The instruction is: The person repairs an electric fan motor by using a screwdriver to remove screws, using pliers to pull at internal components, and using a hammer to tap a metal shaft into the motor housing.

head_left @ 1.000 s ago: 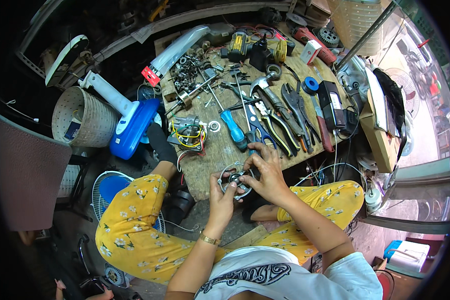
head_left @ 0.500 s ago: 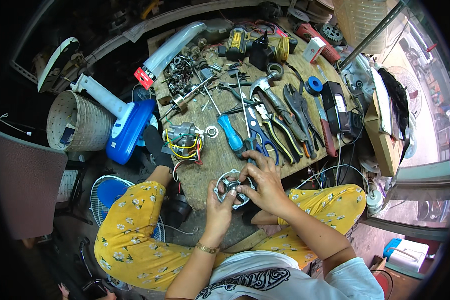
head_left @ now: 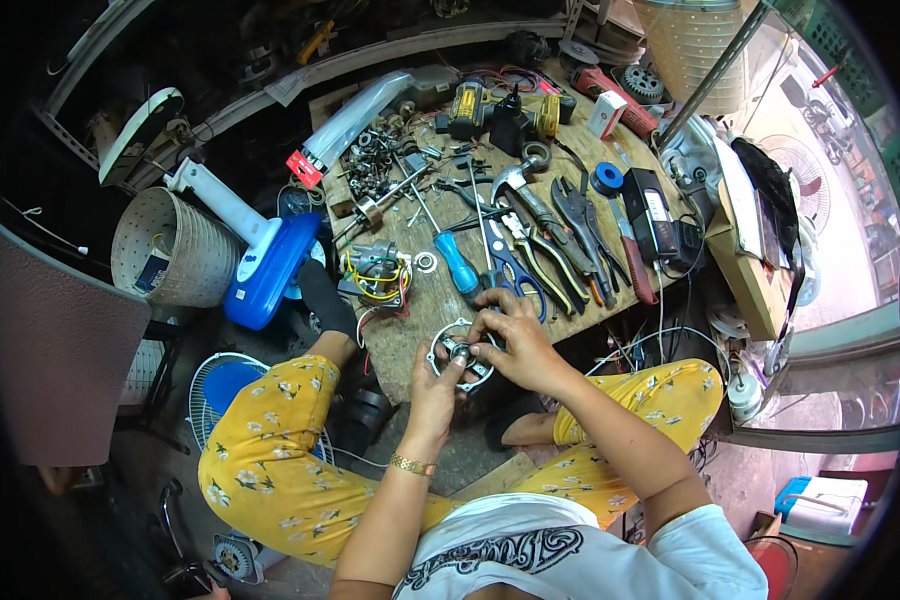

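Observation:
My left hand [head_left: 437, 387] grips a round metal end cover [head_left: 450, 335] with a shiny hub in its middle, thumb at the centre. My right hand [head_left: 506, 342] has bent fingers on the same cover, thumb and finger at the hub. Just beyond them on the wooden board lie a blue-handled screwdriver [head_left: 460, 262], blue-handled scissors [head_left: 522, 280], yellow-black pliers [head_left: 548, 270] and a small white ring [head_left: 425, 262]. A motor with coloured wires [head_left: 376, 275] sits to their left.
The wooden board [head_left: 417, 312] also bears a hammer [head_left: 535, 205], a drill [head_left: 470, 110], a grinder [head_left: 625, 110] and scattered fasteners [head_left: 370, 160]. A blue fan stand [head_left: 265, 280] and basket [head_left: 168, 245] are left. A cardboard box [head_left: 735, 280] stands right.
The view has shifted slightly. My hands stay on the metal cover, with small movements of the fingers around its hub.

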The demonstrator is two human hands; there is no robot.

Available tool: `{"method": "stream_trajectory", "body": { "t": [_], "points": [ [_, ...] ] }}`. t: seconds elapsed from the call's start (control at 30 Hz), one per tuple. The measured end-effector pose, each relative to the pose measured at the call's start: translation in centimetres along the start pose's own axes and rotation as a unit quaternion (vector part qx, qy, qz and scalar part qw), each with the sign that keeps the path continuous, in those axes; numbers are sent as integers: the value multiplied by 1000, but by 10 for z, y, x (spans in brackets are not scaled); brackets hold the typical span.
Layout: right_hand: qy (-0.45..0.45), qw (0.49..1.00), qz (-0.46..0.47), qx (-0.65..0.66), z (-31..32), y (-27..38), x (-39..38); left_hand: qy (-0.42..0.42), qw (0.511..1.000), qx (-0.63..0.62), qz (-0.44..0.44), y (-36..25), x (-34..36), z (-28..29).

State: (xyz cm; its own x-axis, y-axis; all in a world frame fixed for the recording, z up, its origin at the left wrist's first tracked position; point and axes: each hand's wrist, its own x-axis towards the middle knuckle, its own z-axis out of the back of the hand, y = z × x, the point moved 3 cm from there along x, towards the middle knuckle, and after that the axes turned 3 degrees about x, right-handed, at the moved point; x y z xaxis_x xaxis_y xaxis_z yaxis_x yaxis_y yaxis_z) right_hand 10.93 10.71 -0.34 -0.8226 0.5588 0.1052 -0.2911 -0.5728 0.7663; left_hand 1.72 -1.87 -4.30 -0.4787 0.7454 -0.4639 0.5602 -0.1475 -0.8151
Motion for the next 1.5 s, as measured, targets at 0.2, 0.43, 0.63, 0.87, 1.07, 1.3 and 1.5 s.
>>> {"method": "stream_trajectory", "body": {
  "t": [0.2,0.43,0.63,0.87,1.07,1.3,1.5],
  "points": [
    [-113,991,-14,74,-2,-8,-3,7,1000,5,13,-2,2,5],
    [-158,986,-13,-49,7,17,-18,42,993,-13,-109,-2,-10,-2],
    [-181,974,89,-105,12,27,-31,45,982,26,-180,-6,-12,-7],
    [-102,964,171,-177,14,30,-23,52,981,56,-176,-9,-12,-12],
    [-44,927,239,-285,7,22,-10,13,990,122,-68,-10,-10,-1],
    [-103,926,201,-303,29,19,58,-35,989,121,-84,-8,-1,7],
    [-59,923,108,-365,25,-15,113,-37,988,121,-89,-9,6,6]
  ]
}}
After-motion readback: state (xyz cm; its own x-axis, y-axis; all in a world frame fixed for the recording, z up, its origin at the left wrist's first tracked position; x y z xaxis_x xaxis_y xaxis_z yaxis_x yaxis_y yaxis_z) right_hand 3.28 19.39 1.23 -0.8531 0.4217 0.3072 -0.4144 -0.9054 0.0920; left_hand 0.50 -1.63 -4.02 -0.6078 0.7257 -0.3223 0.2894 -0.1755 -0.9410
